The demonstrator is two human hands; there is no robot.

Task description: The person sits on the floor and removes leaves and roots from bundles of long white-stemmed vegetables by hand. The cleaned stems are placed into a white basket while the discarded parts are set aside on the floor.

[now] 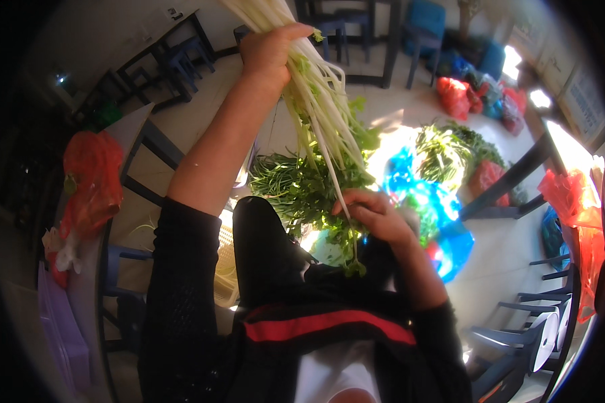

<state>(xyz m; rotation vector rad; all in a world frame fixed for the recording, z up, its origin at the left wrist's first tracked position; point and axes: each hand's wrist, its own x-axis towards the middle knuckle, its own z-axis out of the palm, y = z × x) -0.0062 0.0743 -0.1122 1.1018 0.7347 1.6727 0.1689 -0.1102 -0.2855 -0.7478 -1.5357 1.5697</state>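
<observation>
My left hand (268, 58) is raised at the top of the view, closed around a thick bunch of pale-stemmed leafy greens (322, 108) that look like Chinese celery. The stalks slant down and right, with leafy ends hanging over my lap. Lower down, my right hand (375, 214) has its fingers curled at one long pale stalk (333, 176) that hangs out of the bunch. Behind the leaves lies a heap of narrow-leaved greens (277, 179). A blue plastic bag (443, 201), partly in glare, is just right of my right hand.
A cream plastic basket (226, 272) stands beside my leg. More greens (443, 151) lie on the floor, with red plastic bags (454, 95) farther back. Tables flank me; the left one (93, 252) bears a red bag (93, 176) and a purple bin (63, 327). Chairs (514, 337) stand at right.
</observation>
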